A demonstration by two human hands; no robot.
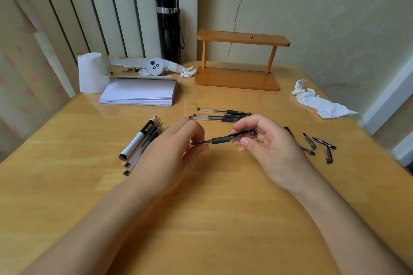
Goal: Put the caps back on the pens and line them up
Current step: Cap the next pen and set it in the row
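Note:
A clear pen with a black grip is held level above the table between both hands. My left hand pinches its barrel end. My right hand grips the cap on its tip end. Three capped pens lie side by side just beyond my hands. To the left lies a bunch of uncapped pens with a white marker. Several loose black caps are scattered to the right of my right hand.
A notepad, a paper roll and a black flask stand at the back left. A wooden shelf sits at the back centre. Crumpled tissue lies at the right, near the table's edge.

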